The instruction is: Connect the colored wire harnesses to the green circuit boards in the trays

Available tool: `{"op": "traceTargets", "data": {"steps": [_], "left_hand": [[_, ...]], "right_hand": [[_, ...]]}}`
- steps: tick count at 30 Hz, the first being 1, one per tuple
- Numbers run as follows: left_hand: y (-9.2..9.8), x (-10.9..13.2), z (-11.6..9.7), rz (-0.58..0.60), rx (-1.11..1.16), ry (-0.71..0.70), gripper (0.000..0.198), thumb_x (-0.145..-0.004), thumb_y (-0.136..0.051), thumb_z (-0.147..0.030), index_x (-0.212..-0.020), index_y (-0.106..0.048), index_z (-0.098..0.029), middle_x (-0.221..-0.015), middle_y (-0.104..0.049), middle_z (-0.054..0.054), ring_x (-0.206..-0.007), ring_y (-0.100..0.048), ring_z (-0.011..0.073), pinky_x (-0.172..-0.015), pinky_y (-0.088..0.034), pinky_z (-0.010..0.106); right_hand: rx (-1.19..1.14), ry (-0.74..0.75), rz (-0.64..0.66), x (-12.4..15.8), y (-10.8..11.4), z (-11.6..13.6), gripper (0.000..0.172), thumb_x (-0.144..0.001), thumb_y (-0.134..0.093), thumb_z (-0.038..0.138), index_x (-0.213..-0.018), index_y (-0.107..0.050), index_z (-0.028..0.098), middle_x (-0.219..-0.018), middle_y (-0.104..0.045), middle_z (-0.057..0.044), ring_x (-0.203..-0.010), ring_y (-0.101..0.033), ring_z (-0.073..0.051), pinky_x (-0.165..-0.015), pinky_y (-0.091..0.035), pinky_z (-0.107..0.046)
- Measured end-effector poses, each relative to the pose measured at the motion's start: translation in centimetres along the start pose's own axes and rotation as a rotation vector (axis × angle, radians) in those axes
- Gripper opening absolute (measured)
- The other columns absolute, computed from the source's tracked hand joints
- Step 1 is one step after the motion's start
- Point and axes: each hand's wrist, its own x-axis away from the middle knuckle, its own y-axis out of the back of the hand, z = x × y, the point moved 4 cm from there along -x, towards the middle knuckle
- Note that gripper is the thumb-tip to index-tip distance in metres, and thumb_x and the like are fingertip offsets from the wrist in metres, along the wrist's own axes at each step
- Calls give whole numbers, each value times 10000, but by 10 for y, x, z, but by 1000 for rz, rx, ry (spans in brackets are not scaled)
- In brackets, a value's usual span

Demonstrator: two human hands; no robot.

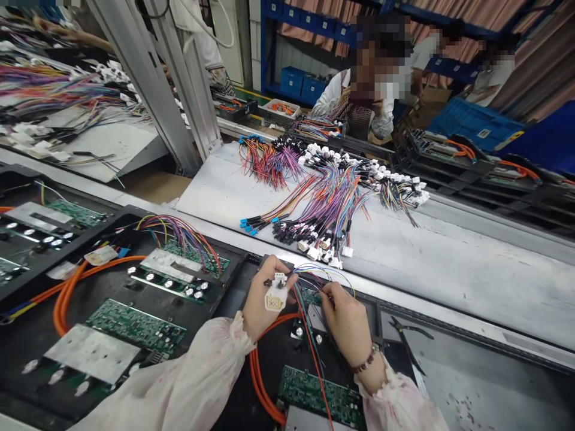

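My left hand (265, 293) is closed around a wire harness, whose white plug connectors (275, 298) show at the palm. Thin coloured wires (330, 272) run from it across to my right hand (344, 317), where the thumb and fingers pinch some of them. Red and green wires (312, 341) hang down between the hands. Beneath lies a black tray with green circuit boards (321, 389), metal plates and a thick orange cable (256, 371). The upper board is partly hidden by my hands and the wires.
Bundled wire harnesses (332, 191) with white and blue connectors lie on the white bench ahead. More trays with boards (135, 317) stand at left. Black-handled pliers (408, 335) lie at right. A metal post (179, 78) rises at left; a person (332, 99) sits opposite.
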Motion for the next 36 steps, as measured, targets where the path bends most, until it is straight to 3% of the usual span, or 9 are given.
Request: {"op": "traceTargets", "data": {"steps": [12, 19, 26, 28, 31, 33, 36], "left_hand": [[1, 1, -1, -10, -4, 8, 304, -843, -710, -375, -839, -477, -179, -724, -515, -62, -442, -637, 125, -395, -438, 187], [1, 2, 1, -22, -17, -6, 301, -848, -707, -380, -839, -477, -186, -734, -517, -63, -436, -626, 119, -401, -448, 201], [2, 1, -1, -20, -38, -1, 304, -850, -709, -382, -841, -480, -181, -699, -542, -60, -437, -638, 136, -406, -424, 198], [1, 1, -1, -21, -34, 4, 310, -842, -714, -383, -831, -480, -179, -712, -548, -55, -439, -640, 138, -399, -421, 198], [0, 0, -2, -24, -27, 15, 306, -823, -723, -370, -812, -486, -177, -721, -547, -50, -447, -638, 133, -397, -448, 201], [0, 0, -3, -22, -27, 18, 297, -814, -729, -359, -810, -495, -176, -724, -553, -45, -461, -640, 131, -407, -475, 205], [-1, 0, -5, -25, -29, 18, 299, -812, -729, -360, -805, -494, -176, -731, -568, -37, -465, -637, 128, -415, -501, 213]], "right_hand": [[-11, -16, 12, 1, 0, 1, 157, -986, -451, 212, -873, -560, 205, -765, -692, -15, -662, -657, -147, -584, -382, -241], [17, -13, -42, 7, 21, 10, 158, -1000, -457, 292, -884, -530, 215, -783, -662, -21, -683, -644, -167, -620, -421, -267], [-44, 54, -31, 6, 27, 24, 129, -990, -456, 263, -926, -559, 220, -804, -681, -35, -715, -686, -201, -617, -504, -304], [-95, 62, -102, -2, 44, 27, 121, -978, -467, 252, -1051, -563, 240, -855, -707, -48, -738, -707, -224, -630, -541, -334], [-133, 48, -221, -31, 88, 33, 357, -969, -498, 286, -1324, -471, 276, -861, -714, -37, -678, -696, -217, -608, -547, -337], [-112, 3, -325, -60, 122, 38, 518, -971, -501, 332, -1465, -375, 239, -761, -684, -12, -571, -636, -184, -560, -506, -312], [-82, 54, -293, -103, 151, 50, 581, -960, -491, 327, -1497, -354, 152, -642, -639, 16, -536, -582, -168, -580, -470, -309]]}}
